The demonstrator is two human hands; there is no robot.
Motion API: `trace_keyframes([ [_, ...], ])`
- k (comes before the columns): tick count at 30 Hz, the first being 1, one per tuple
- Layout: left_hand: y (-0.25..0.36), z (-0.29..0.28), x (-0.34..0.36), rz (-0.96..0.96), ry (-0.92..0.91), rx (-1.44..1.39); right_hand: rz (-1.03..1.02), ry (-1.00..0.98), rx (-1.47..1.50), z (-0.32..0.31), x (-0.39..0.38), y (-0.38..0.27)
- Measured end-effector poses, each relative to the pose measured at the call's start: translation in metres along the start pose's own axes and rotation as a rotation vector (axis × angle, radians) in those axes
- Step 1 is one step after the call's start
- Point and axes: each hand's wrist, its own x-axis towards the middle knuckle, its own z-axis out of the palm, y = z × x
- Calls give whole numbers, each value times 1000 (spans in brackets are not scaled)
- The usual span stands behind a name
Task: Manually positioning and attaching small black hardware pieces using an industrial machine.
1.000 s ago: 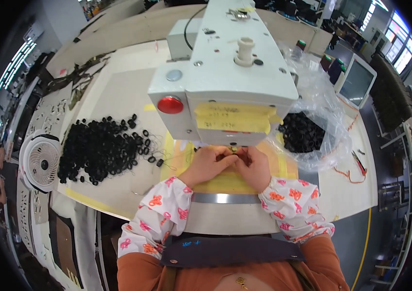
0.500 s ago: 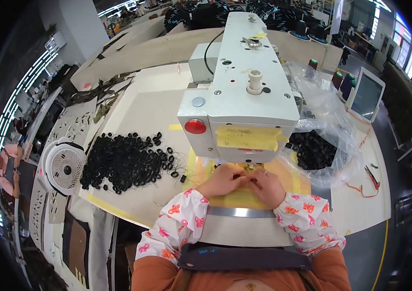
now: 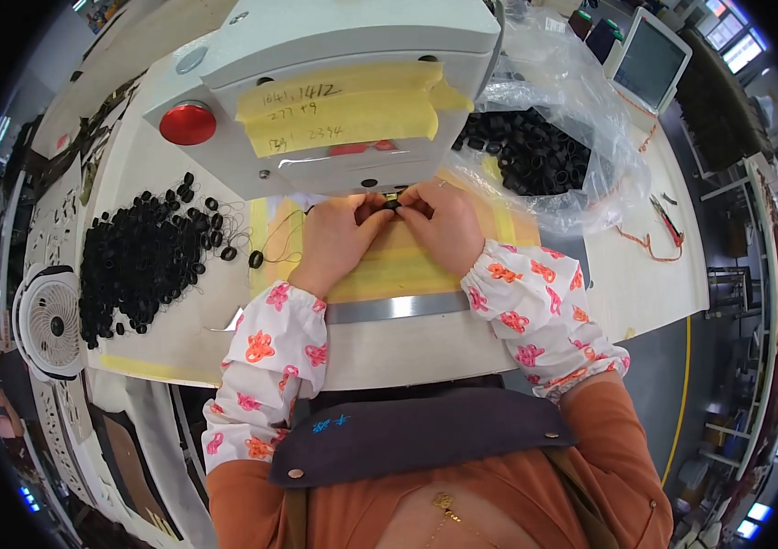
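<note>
Under the head of a white sewing machine (image 3: 343,38), my two hands meet at the needle area. My left hand (image 3: 336,240) and my right hand (image 3: 449,229) both pinch a small black loop (image 3: 392,205) between thumbs and fingertips. The needle and presser foot are mostly hidden behind the fingers and the machine head. Yellow tape (image 3: 389,267) covers the bed below the hands. Left of my left hand, one loose black loop (image 3: 255,260) trails thread, beside a large heap of black loops (image 3: 144,256).
To the right, a clear plastic bag (image 3: 625,160) holds more black loops (image 3: 540,154). Red-handled snips (image 3: 669,222) lie near an orange cord. A screen (image 3: 652,62) stands at the back right, a white fan (image 3: 48,320) at the left table edge. A metal strip (image 3: 398,308) crosses the bed's front.
My view has tipped down and closer, so the machine head looks larger. Both hands stay together at the needle; the black loop between the fingertips shows more clearly now.
</note>
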Motion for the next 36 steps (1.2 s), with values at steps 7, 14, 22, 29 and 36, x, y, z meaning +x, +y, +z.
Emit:
trace_keyframes([
  [7, -7, 3, 2, -63, 66, 100, -7, 49, 9, 1, 5, 2],
  [14, -20, 6, 6, -29, 141, -62, -2, 29, -23, 3, 11, -3],
  [22, -13, 4, 7, 18, 101, -49, 16, 30, -30, 1, 12, -2],
  [29, -10, 2, 8, 19, 121, 68, 0, 29, -106, -1, 11, -3],
  [36, -8, -3, 8, -79, 18, 110, -34, 15, -91, 0, 12, 1],
])
